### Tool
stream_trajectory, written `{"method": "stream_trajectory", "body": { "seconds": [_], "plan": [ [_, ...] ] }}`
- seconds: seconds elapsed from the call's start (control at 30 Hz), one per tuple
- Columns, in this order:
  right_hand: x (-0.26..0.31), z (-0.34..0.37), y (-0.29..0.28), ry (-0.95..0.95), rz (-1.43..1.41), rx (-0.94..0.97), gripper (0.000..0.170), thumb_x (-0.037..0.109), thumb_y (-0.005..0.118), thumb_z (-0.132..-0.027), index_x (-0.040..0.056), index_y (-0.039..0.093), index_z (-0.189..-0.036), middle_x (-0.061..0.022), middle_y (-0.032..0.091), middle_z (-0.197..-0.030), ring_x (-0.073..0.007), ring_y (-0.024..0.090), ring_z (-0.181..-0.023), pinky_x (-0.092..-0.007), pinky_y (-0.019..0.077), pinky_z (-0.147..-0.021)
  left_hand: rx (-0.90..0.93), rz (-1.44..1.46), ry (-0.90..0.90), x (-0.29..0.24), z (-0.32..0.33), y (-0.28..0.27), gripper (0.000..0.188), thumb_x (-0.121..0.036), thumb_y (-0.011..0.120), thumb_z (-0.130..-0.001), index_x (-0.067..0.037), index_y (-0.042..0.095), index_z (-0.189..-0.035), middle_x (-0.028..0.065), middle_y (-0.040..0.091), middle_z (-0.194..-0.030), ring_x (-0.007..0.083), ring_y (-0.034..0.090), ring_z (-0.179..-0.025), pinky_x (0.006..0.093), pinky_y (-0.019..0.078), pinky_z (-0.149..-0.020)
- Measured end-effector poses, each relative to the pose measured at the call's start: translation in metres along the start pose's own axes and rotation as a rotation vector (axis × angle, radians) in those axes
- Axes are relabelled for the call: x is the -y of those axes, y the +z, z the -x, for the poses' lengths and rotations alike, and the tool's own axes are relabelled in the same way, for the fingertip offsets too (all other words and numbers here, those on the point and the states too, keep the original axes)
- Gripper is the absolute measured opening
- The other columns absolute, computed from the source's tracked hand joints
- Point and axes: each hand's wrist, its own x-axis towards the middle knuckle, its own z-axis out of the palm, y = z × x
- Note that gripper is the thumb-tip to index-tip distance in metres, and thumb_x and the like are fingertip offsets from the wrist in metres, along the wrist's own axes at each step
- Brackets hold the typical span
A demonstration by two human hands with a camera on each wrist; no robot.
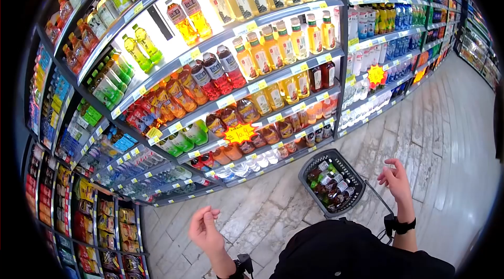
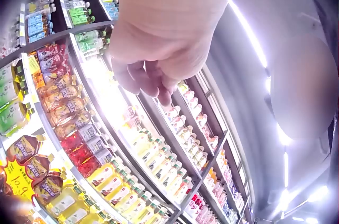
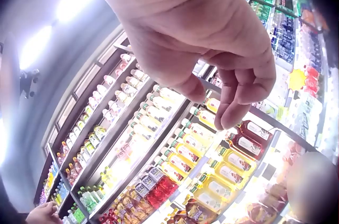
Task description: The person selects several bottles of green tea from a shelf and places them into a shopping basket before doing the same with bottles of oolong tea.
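Observation:
My left hand (image 1: 206, 228) is raised in front of the drink shelves with its fingers loosely bent and nothing in them. In the left wrist view the same hand (image 2: 159, 49) hangs over rows of bottles, apart from them. The right hand (image 1: 395, 180) is held up beside a dark shopping basket (image 1: 359, 195), its fingers loosely curved around nothing. Seen from the right wrist, that hand (image 3: 206, 49) overlaps the shelves of yellow juice bottles (image 3: 186, 150). Several bottles (image 1: 332, 184) with dark and green contents lie inside the basket, which stands on the floor with its handle folded out toward the right.
A long shelf unit (image 1: 220, 101) full of bottled drinks curves across the front, with a yellow and red price sign (image 1: 240, 133) on it. Snack bags (image 1: 106, 224) fill shelves at the lower left. Tiled floor (image 1: 420, 137) stretches along the aisle to the right.

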Motion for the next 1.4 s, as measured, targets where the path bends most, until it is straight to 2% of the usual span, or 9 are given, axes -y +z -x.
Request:
{"method": "stream_trajectory", "body": {
  "seconds": [0.3, 0.57, 0.67, 0.73, 0.8, 0.93, 1.13, 1.27, 1.4],
  "plan": [
    [-0.104, -0.016, -0.070, 0.116, 0.727, 0.174, 0.033, 0.025, 0.066, -0.084, 0.0019, 0.058, -0.107, -0.0143, 0.065, -0.080, -0.0242, 0.064, -0.075, -0.0359, 0.0506, -0.068, 0.059, 0.086, 0.010, -0.017, 0.050, 0.030, 0.005, -0.002, 0.059, -0.091, 0.002, 0.058, -0.089, 0.0098, 0.062, -0.078, 0.0126, 0.056, -0.068, 0.0247, 0.0463, -0.064],
    [-0.500, 0.033, -0.184, 0.498, 0.654, 0.178, 0.050, 0.040, 0.072, -0.074, -0.0023, 0.067, -0.101, -0.0239, 0.067, -0.099, -0.0372, 0.064, -0.098, -0.0435, 0.0507, -0.085, 0.145, -0.021, -0.037, 0.003, 0.081, 0.032, 0.006, 0.003, 0.056, -0.088, 0.000, 0.055, -0.084, 0.0084, 0.059, -0.072, 0.0126, 0.055, -0.065, 0.0243, 0.0447, -0.061],
    [-0.478, 0.093, -0.203, 0.726, 0.875, 0.285, 0.051, 0.035, 0.071, -0.073, -0.0078, 0.065, -0.101, -0.0285, 0.066, -0.102, -0.0374, 0.066, -0.095, -0.0438, 0.0536, -0.078, 0.164, -0.076, -0.083, -0.004, 0.086, 0.034, 0.006, 0.005, 0.056, -0.088, 0.001, 0.056, -0.084, 0.0084, 0.060, -0.071, 0.0125, 0.055, -0.064, 0.0246, 0.0450, -0.061],
    [-0.579, 0.118, -0.223, 0.881, 0.724, 0.088, 0.046, 0.029, 0.069, -0.075, -0.0078, 0.062, -0.101, -0.0265, 0.066, -0.098, -0.0384, 0.067, -0.081, -0.0468, 0.0548, -0.069, 0.209, -0.117, -0.048, -0.006, 0.083, 0.034, 0.003, -0.001, 0.054, -0.091, 0.001, 0.055, -0.090, 0.0080, 0.060, -0.074, 0.0121, 0.056, -0.063, 0.0249, 0.0461, -0.061],
    [-0.468, 0.127, -0.185, 1.096, 0.253, -0.158, 0.041, 0.025, 0.068, -0.077, -0.0052, 0.060, -0.103, -0.0203, 0.063, -0.088, -0.0378, 0.063, -0.070, -0.0519, 0.0529, -0.061, 0.189, -0.077, -0.048, -0.017, 0.079, 0.045, 0.008, -0.002, 0.052, -0.092, 0.001, 0.053, -0.099, 0.0104, 0.061, -0.078, 0.0133, 0.057, -0.065, 0.0257, 0.0468, -0.061],
    [-0.490, 0.139, -0.180, 1.070, 0.297, -0.092, 0.041, 0.025, 0.069, -0.077, -0.0022, 0.058, -0.106, -0.0163, 0.059, -0.088, -0.0360, 0.059, -0.072, -0.0547, 0.0507, -0.057, 0.330, 0.067, 0.139, -0.040, 0.074, 0.092, 0.026, -0.005, 0.049, -0.094, -0.003, 0.041, -0.120, 0.0168, 0.061, -0.088, 0.0183, 0.058, -0.071, 0.0294, 0.0487, -0.062],
    [-0.523, 0.141, -0.171, 1.243, 0.147, -0.065, 0.076, 0.033, 0.069, -0.078, 0.0071, 0.035, -0.140, -0.0185, 0.047, -0.134, -0.0394, 0.046, -0.119, -0.0604, 0.0485, -0.071, 0.737, -0.128, 0.934, -0.129, 0.055, 0.146, 0.041, -0.009, 0.048, -0.096, -0.013, 0.032, -0.133, 0.0194, 0.059, -0.092, 0.0260, 0.056, -0.071, 0.0414, 0.0495, -0.061],
    [-0.527, 0.139, -0.145, 1.268, 0.105, -0.343, 0.085, 0.042, 0.065, -0.080, 0.0180, 0.022, -0.149, -0.0170, 0.037, -0.145, -0.0413, 0.043, -0.124, -0.0637, 0.0442, -0.079, 0.821, -0.103, 0.951, -0.175, 0.077, 0.168, 0.009, -0.006, 0.050, -0.092, -0.002, 0.058, -0.095, 0.0087, 0.059, -0.080, 0.0218, 0.052, -0.063, 0.0358, 0.0470, -0.063],
    [-0.598, 0.152, -0.155, 1.063, -0.654, -0.377, 0.103, 0.055, 0.064, -0.079, 0.0154, 0.004, -0.153, -0.0129, 0.027, -0.152, -0.0428, 0.034, -0.131, -0.0589, 0.0365, -0.096, 1.022, 0.018, 0.939, -0.211, 0.092, 0.192, 0.045, 0.000, 0.053, -0.084, -0.022, 0.051, -0.124, 0.0126, 0.059, -0.092, 0.0267, 0.054, -0.064, 0.0423, 0.0506, -0.061]
  ]
}}
